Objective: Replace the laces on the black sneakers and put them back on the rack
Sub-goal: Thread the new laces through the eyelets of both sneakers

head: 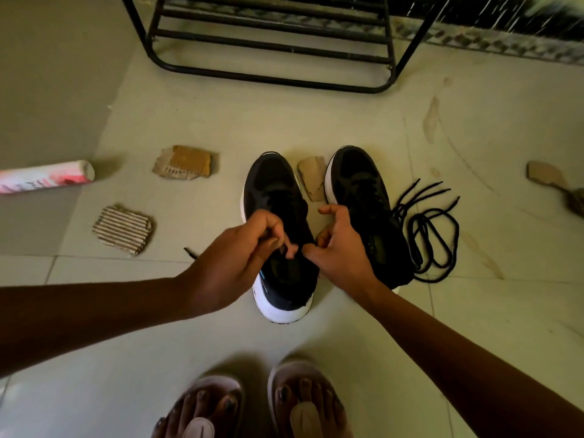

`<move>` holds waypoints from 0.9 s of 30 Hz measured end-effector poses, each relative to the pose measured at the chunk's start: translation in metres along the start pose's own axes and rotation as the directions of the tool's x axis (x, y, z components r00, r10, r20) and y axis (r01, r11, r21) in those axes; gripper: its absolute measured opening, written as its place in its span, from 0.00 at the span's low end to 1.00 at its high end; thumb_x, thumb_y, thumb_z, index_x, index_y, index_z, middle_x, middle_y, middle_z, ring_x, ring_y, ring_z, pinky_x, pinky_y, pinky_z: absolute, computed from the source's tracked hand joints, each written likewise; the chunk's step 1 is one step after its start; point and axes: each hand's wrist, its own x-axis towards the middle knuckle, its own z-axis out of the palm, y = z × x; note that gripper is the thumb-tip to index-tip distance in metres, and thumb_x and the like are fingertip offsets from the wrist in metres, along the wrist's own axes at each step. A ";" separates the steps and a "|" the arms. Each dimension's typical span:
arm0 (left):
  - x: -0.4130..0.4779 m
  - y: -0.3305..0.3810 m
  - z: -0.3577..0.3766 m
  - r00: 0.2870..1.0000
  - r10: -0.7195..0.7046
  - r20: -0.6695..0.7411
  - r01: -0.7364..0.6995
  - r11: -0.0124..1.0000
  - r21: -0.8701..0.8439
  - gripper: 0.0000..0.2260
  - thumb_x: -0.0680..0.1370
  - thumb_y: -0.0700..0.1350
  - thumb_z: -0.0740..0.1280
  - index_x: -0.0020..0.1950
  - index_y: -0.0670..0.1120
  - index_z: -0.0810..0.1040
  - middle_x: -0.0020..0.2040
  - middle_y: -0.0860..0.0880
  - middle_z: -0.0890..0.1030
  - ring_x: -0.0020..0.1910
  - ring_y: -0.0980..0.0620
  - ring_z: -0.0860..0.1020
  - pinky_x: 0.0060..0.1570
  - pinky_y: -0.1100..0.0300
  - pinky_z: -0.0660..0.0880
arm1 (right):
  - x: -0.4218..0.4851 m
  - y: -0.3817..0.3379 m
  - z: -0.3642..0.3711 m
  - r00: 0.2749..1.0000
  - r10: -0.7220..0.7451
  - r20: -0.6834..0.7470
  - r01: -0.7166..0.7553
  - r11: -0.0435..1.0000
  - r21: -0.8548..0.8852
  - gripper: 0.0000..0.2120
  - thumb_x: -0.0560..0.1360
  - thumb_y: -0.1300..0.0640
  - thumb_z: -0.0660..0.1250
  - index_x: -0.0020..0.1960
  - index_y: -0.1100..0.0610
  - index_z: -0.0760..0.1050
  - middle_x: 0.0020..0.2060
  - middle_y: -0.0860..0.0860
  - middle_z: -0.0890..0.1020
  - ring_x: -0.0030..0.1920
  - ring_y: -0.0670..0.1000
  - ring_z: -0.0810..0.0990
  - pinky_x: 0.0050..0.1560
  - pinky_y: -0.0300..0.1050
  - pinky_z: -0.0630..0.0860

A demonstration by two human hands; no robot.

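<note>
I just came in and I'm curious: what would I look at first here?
Two hands, left and right, pinch a lace over the left sneaker, mid-floor. The right sneaker stands beside it, a loose lace coiled at its right. A black rack stands behind them.

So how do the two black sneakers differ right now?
The left hand and right hand work over the left sneaker, the left pinching its lace; no hand holds the right sneaker. Loose laces coil beside the right sneaker, not the left sneaker. The left sneaker's heel lies nearer the person. Both are black, white-soled, toes toward the rack.
</note>
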 end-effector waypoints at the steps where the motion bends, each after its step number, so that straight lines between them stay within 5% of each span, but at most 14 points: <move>1: -0.005 0.003 0.000 0.998 -0.031 0.045 0.033 0.999 -0.038 0.03 0.79 0.49 0.55 0.47 0.56 0.66 0.41 0.53 0.80 0.46 0.56 0.80 0.49 0.60 0.75 | 0.000 0.001 0.000 1.000 0.006 -0.007 -0.006 1.000 0.002 0.30 0.70 0.64 0.72 0.67 0.54 0.62 0.31 0.48 0.71 0.31 0.43 0.72 0.36 0.39 0.76; 4: -0.021 0.008 0.007 0.953 -0.159 0.258 0.206 0.964 -0.168 0.04 0.81 0.43 0.56 0.47 0.51 0.68 0.34 0.49 0.79 0.34 0.52 0.79 0.41 0.57 0.75 | 0.000 0.004 0.001 0.999 0.019 -0.031 -0.018 1.000 0.007 0.29 0.71 0.64 0.71 0.67 0.54 0.62 0.31 0.49 0.71 0.32 0.45 0.72 0.37 0.46 0.78; 8: -0.043 0.011 0.011 0.691 -0.297 0.659 0.518 0.839 -0.166 0.06 0.81 0.40 0.57 0.46 0.46 0.70 0.29 0.51 0.75 0.28 0.52 0.75 0.36 0.59 0.72 | 0.000 0.006 0.001 0.999 0.031 -0.028 -0.030 0.999 0.042 0.27 0.72 0.64 0.69 0.66 0.56 0.61 0.30 0.50 0.71 0.30 0.46 0.72 0.31 0.43 0.77; 11: -0.041 0.009 0.003 0.584 -0.361 0.727 0.577 0.815 -0.060 0.06 0.81 0.42 0.58 0.46 0.47 0.71 0.30 0.53 0.75 0.28 0.55 0.75 0.36 0.64 0.72 | -0.002 0.005 0.001 0.999 0.027 -0.020 -0.026 0.999 0.045 0.26 0.72 0.64 0.69 0.65 0.55 0.62 0.31 0.50 0.71 0.30 0.45 0.72 0.27 0.37 0.75; 14: -0.030 0.007 -0.004 0.533 -0.390 0.751 0.584 0.812 0.007 0.06 0.81 0.43 0.58 0.46 0.47 0.72 0.31 0.53 0.77 0.29 0.55 0.77 0.37 0.65 0.74 | -0.002 0.004 0.002 0.999 0.017 -0.031 -0.016 1.000 0.011 0.25 0.72 0.64 0.69 0.65 0.54 0.63 0.30 0.50 0.71 0.30 0.46 0.72 0.30 0.41 0.77; 16: -0.022 0.004 -0.005 0.576 -0.400 0.713 0.575 0.818 -0.006 0.06 0.81 0.43 0.60 0.45 0.48 0.73 0.33 0.51 0.78 0.31 0.55 0.79 0.38 0.62 0.76 | -0.001 0.004 0.002 1.000 0.014 -0.028 -0.014 1.000 -0.021 0.24 0.71 0.63 0.70 0.64 0.54 0.65 0.29 0.49 0.72 0.30 0.45 0.71 0.34 0.42 0.76; 19: -0.005 -0.008 -0.009 0.912 -0.284 0.297 0.258 0.958 0.123 0.07 0.77 0.47 0.65 0.40 0.54 0.73 0.34 0.57 0.79 0.34 0.60 0.78 0.36 0.70 0.73 | -0.001 0.002 0.002 1.000 -0.008 -0.018 0.006 0.996 -0.084 0.24 0.71 0.60 0.71 0.63 0.53 0.66 0.28 0.47 0.71 0.28 0.42 0.70 0.32 0.32 0.72; 20: 0.004 -0.011 -0.012 0.975 -0.191 0.111 0.167 0.966 0.198 0.06 0.76 0.49 0.67 0.40 0.55 0.73 0.35 0.58 0.78 0.35 0.61 0.77 0.35 0.72 0.70 | -0.001 0.001 0.002 0.999 -0.027 -0.022 0.024 0.993 -0.112 0.24 0.71 0.58 0.72 0.62 0.52 0.67 0.28 0.47 0.72 0.28 0.42 0.70 0.31 0.31 0.71; 23: 0.032 -0.014 -0.023 0.976 -0.080 -0.201 0.134 0.952 0.274 0.07 0.72 0.49 0.72 0.45 0.54 0.75 0.40 0.57 0.76 0.38 0.62 0.73 0.36 0.75 0.67 | 0.000 -0.002 0.004 0.994 -0.084 -0.068 0.071 0.983 -0.172 0.22 0.69 0.54 0.75 0.60 0.50 0.70 0.35 0.47 0.75 0.35 0.43 0.74 0.36 0.32 0.72; 27: 0.055 -0.021 -0.018 0.968 -0.196 -0.159 0.240 0.910 0.337 0.16 0.69 0.52 0.74 0.53 0.49 0.76 0.48 0.53 0.76 0.43 0.58 0.72 0.40 0.69 0.67 | 0.003 -0.009 0.004 0.971 -0.206 -0.124 0.174 0.958 -0.229 0.18 0.68 0.54 0.75 0.57 0.50 0.76 0.47 0.47 0.75 0.44 0.40 0.74 0.42 0.28 0.72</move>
